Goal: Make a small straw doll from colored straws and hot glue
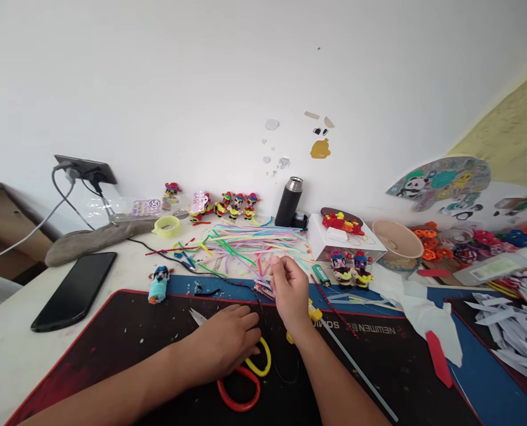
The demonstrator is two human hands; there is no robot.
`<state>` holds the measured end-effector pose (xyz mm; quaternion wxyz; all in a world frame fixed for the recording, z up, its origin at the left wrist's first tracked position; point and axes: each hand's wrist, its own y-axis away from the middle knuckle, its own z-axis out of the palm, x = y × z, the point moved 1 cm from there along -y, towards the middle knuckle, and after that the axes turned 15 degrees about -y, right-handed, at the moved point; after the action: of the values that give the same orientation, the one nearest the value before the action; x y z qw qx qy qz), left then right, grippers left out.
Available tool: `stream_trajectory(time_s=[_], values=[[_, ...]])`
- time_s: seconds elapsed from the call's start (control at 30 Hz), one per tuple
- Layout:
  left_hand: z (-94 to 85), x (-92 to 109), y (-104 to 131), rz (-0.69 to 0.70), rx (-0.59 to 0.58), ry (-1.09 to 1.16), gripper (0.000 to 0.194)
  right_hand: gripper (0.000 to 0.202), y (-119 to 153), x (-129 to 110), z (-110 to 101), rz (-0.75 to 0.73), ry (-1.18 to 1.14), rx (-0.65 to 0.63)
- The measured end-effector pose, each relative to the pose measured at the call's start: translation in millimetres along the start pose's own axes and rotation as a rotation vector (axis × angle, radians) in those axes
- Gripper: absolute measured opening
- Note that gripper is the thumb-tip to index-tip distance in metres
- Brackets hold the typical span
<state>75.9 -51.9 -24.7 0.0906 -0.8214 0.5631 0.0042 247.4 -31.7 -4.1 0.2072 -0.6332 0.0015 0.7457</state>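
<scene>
My left hand [230,338] lies palm down with curled fingers over the middle of a pair of scissors [240,404]. The blades point away to the left, and one red and one yellow handle loop show on the near side. My right hand [291,293] is raised, closed in a pinch with thumb and forefinger together; what it holds, if anything, I cannot make out. Behind it lies a loose pile of pastel pipe cleaners [245,236]. Beside the right wrist are a small yellow piece [314,312] and a pale blue stick [356,368].
A black mat [90,349] covers the front. A phone [74,291] and a turquoise figurine [158,285] are on the left. A black flask [288,202], a white box [347,239] and several small figurines [235,206] stand along the wall. White paper strips [518,337] are heaped right.
</scene>
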Motion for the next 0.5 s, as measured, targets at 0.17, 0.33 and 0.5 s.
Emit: stream_trajectory(time_s=[0.17, 0.33, 0.5], values=[[-3.0, -5, -1, 0.024, -0.013, 0.071, 0.012, 0.047, 0, 6, 3, -0.002, 0.037, 0.004], [-19.1, -27, 8, -0.080, -0.001, 0.226, 0.022, 0.046, 5, 0, 10, -0.059, 0.119, -0.059], [-52.5, -7, -13, 0.039, 0.115, 0.405, 0.018, 0.046, 1, -3, 11, -0.015, 0.082, -0.038]])
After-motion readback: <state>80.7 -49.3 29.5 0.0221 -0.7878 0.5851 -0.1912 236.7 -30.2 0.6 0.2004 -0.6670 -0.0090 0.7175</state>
